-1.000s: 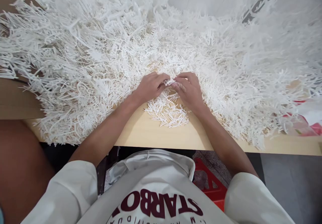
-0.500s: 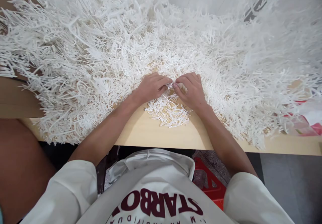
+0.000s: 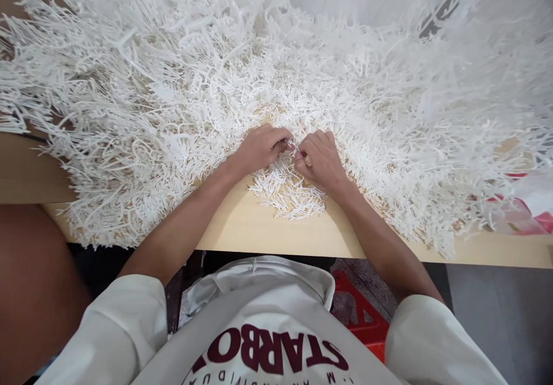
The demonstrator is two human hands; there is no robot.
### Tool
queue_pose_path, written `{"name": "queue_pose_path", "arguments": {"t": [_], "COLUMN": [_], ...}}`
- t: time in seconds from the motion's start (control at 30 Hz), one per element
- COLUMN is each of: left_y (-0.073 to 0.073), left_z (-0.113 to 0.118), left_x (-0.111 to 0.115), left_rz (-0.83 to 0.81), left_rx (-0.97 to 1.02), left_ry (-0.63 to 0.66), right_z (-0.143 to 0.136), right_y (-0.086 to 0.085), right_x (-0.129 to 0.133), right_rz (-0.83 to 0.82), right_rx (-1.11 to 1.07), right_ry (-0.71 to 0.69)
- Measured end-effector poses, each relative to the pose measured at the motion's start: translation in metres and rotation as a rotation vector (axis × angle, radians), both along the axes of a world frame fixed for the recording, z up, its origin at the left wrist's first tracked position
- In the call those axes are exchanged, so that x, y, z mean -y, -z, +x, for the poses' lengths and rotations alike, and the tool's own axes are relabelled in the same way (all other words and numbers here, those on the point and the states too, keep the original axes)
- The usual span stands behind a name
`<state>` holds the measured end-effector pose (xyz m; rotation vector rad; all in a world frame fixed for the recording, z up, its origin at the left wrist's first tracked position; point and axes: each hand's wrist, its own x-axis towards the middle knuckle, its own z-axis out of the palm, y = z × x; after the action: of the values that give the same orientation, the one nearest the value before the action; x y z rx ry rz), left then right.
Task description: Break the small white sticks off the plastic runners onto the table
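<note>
My left hand (image 3: 264, 147) is closed, its thumb and fingertips pinching a small white branched plastic piece (image 3: 291, 144). From the other side my right hand (image 3: 320, 160) pinches at the same piece, so the two sets of fingertips almost meet. The piece is mostly covered by the fingers. Just below the hands, a small heap of short white plastic strands (image 3: 294, 197) lies on the wooden table (image 3: 276, 238). All around and beyond the hands spreads a big tangled pile of white branched plastic pieces (image 3: 181, 85).
Cardboard (image 3: 34, 169) stands at the left edge. A clear and pink plastic bag (image 3: 518, 215) lies at the right end of the table. Under the table edge a red plastic stool (image 3: 358, 316) shows. Another person's bare limb (image 3: 38, 281) is close at my left.
My right hand has moved slightly down and left, its fingers curling in tighter at the white piece. The left hand has barely moved.
</note>
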<state>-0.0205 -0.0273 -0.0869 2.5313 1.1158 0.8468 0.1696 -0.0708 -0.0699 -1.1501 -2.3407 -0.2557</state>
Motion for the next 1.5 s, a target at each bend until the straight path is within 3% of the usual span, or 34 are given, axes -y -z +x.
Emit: {"name": "queue_pose_path", "arguments": {"t": [0.2,0.37,0.5,0.6,0.77,0.87,1.03,1.1,1.17,1.27,1.37,1.5], "left_y": [0.006,0.005,0.000,-0.001,0.002,0.002,-0.001,-0.001,0.000,0.002,0.001,-0.004], "left_z": [0.000,0.000,-0.001,-0.002,0.000,0.000,-0.005,-0.005,-0.003,-0.001,0.000,-0.001], "left_x": [-0.001,0.000,0.003,0.004,0.003,0.001,-0.004,-0.003,-0.002,0.000,0.002,0.004], "left_rz": [0.121,0.244,0.304,0.325,0.361,0.290,0.104,0.114,0.171,0.301,0.371,0.292], "left_rx": [0.031,0.011,-0.012,-0.006,0.030,0.028,0.160,0.143,0.073,0.043,0.038,-0.005], "left_ry": [-0.022,-0.046,0.033,0.100,0.088,0.042,-0.250,-0.180,-0.053,0.017,0.100,0.154], "right_z": [-0.002,-0.007,-0.008,-0.004,0.000,-0.003,-0.007,-0.003,0.002,0.010,0.012,0.012], "right_y": [0.001,-0.006,-0.009,-0.007,-0.006,-0.009,-0.018,-0.019,-0.019,-0.014,-0.008,-0.006], "right_x": [-0.001,0.000,0.003,0.004,0.001,0.005,0.021,0.022,0.018,0.008,0.001,-0.001], "right_rz": [0.057,-0.094,-0.191,-0.147,-0.111,-0.012,0.169,0.194,0.151,0.021,0.002,0.059], "right_rx": [0.031,0.003,-0.048,-0.070,-0.001,0.016,-0.083,-0.140,-0.172,-0.146,-0.059,0.007], "right_ry": [0.002,0.053,0.076,0.080,0.054,-0.041,-0.399,-0.346,-0.174,0.030,0.007,0.006]}}
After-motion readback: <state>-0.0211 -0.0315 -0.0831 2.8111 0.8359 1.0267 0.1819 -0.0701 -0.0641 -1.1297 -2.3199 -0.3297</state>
